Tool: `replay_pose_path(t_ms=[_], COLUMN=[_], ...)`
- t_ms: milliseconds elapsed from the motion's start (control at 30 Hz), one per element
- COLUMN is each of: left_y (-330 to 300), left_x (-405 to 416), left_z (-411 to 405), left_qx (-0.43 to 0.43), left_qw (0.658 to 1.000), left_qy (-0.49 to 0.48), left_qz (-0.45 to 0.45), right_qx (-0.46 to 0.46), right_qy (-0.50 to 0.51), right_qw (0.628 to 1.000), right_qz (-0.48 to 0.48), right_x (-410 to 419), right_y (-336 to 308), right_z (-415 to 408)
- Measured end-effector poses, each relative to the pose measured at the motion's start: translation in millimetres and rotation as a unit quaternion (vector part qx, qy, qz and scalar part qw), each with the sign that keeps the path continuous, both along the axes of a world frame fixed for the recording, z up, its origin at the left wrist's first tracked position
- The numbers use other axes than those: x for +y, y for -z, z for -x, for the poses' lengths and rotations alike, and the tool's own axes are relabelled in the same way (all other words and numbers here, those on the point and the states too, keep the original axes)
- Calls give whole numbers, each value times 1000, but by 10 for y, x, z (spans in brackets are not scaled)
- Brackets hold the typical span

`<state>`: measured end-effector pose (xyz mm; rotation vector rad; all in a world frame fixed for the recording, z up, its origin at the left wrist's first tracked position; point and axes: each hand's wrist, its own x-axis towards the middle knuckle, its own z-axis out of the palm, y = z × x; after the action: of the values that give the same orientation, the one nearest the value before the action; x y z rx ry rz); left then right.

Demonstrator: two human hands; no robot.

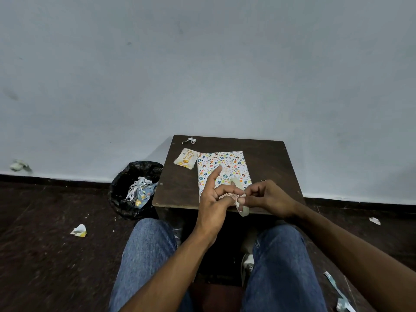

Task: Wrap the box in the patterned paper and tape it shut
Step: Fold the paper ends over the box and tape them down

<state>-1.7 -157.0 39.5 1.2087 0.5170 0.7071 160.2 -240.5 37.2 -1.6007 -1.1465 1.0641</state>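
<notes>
Your left hand (216, 199) and right hand (265, 197) both pinch the pale tape strip (239, 199). Pull it free, then stick it on the flat box in dotted paper (221, 167).

The box (222, 170) lies flat on a small dark wooden table (265, 158), already covered on its visible faces in the patterned paper (234, 159); the paper is white with small coloured balloons, hearts and dots; the package is rectangular and thin, its long side running away from the person, its near end hidden behind the hands; a strip of translucent tape (239, 199) curls in a loop above the near end, one end rising over the package, the other hanging below the table's front edge.
</notes>
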Motion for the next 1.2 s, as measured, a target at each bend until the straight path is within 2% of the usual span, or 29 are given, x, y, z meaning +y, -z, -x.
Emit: replay_pose_path(t_ms=[133, 233, 300, 400, 633, 800, 1000, 1200], left_y=[17, 16, -3, -21, -42, 23, 49, 89], left_x=[26, 5, -23, -40, -20, 13, 23, 70], left_z=[29, 36, 24, -3, -43, -42, -32, -63], left_qx=[-7, 3, 2, -4, 2, 5, -27, -51], left_qw=[999, 998, 997, 996, 990, 985, 991, 992], left_qy=[-41, -63, -79, -91, -136, -153, -124, -105], left_qz=[-9, -26, -23, -22, -47, -82, -45, 41], right_qx=[-50, -173, -270, -341, -352, -333, -249, -175], right_qy=[46, 80, 112, 142, 153, 145, 105, 66], right_qw=[996, 979, 954, 926, 914, 918, 948, 965], right_qz=[-66, -74, -70, -77, -133, -158, -170, -182], right_x=[9, 25, 34, 35, 51, 77, 89, 76], right_y=[41, 44, 49, 60, 49, 61, 82, 89], right_z=[86, 143, 173, 221, 370, 368, 317, 300])
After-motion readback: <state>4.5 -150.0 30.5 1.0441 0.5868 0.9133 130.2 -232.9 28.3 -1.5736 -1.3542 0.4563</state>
